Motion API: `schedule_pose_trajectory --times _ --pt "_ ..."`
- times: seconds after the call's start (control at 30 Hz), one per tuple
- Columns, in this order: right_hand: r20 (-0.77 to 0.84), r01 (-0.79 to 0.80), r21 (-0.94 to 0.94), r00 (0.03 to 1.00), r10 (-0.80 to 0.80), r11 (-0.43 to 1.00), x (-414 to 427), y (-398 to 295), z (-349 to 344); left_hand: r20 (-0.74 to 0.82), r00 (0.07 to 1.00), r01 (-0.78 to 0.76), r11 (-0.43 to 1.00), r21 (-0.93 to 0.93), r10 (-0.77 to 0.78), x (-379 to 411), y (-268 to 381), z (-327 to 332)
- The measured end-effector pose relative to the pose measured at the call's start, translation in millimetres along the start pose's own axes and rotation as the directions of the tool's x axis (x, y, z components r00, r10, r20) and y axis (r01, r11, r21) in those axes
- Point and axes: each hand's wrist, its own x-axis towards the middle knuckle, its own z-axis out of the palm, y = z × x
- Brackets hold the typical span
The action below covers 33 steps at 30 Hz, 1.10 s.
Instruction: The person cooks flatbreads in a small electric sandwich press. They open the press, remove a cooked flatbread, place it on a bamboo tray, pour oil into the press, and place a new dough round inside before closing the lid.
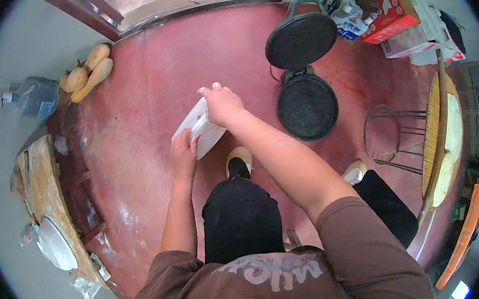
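Note:
In front of me, above the red floor (146, 84), a white shallow dish (188, 121) is held tilted between my two hands. My left hand (184, 150) grips its near left edge, with the thumb over the rim. At the far right side, my right hand (222, 103) has its fingers at the upper edge; pale residue coats the fingertips. Some small specks show on the dish, and part of it is hidden behind my right hand. Ahead to the right, a black electric griddle (308, 107) stands with its round lid (301, 42) raised.
At right, a wire-legged stand (402, 117) carries a woven tray (431, 137) with pale flat dough pieces (443, 178). Squashes (95, 79) and a clear water jug (39, 95) lie left. A floury wooden board (46, 178) bears a white basin (56, 245). Boxes (392, 19) stand far right.

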Motion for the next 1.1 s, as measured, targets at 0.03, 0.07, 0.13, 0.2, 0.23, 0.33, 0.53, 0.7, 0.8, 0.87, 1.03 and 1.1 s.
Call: schedule_pose_trajectory --times 0.03,0.07,0.13,0.2,0.23,0.33,0.53,0.7,0.8,0.87,1.03,1.1 --pt "0.127 -0.062 -0.011 0.99 0.063 0.998 3 -2 -4 0.026 0.999 0.022 1.0 -0.008 -0.022 1 1 -1" --pt "0.252 -0.123 -0.03 0.96 0.126 0.992 10 -3 -9 0.02 1.0 0.016 1.0 -0.007 -0.016 0 0 -1" --pt "0.303 -0.146 -0.035 0.941 0.149 0.989 13 -1 -8 0.008 1.0 -0.001 1.0 -0.009 0.001 0 -2 1" --pt "0.168 -0.069 0.004 0.983 0.067 0.998 10 2 2 -0.015 0.999 -0.035 0.999 -0.007 0.035 0 -4 3" --pt "0.121 -0.067 -0.023 0.99 0.069 0.998 7 1 3 -0.026 0.998 -0.05 0.999 -0.006 0.05 0 -6 4" --pt "0.156 -0.076 -0.075 0.984 0.087 0.994 1 -4 -6 0.019 1.0 -0.005 1.0 0.012 0.004 1 -5 4" --pt "0.156 0.141 -0.095 0.98 -0.125 0.985 4 4 0 0.009 1.0 -0.008 1.0 -0.001 0.008 1 -7 4" --pt "-0.056 0.289 -0.035 0.955 -0.291 0.957 -19 25 -27 0.043 0.999 -0.019 1.0 -0.025 0.02 3 -11 4" --pt "-0.219 0.175 0.102 0.964 -0.149 0.979 -46 47 -48 0.079 0.997 0.004 1.0 -0.01 -0.003 2 -7 1" --pt "-0.296 0.164 0.143 0.948 -0.116 0.976 -73 70 -74 0.045 0.999 -0.024 1.0 0.007 0.024 2 -4 -1" --pt "-0.305 -0.011 0.266 0.948 0.095 0.964 -176 139 -153 0.171 0.985 -0.023 1.0 -0.001 0.023 13 7 -6" --pt "-0.284 -0.148 0.325 0.927 0.245 0.934 -222 144 -187 0.204 0.978 -0.029 0.996 -0.079 0.045 18 4 -5"
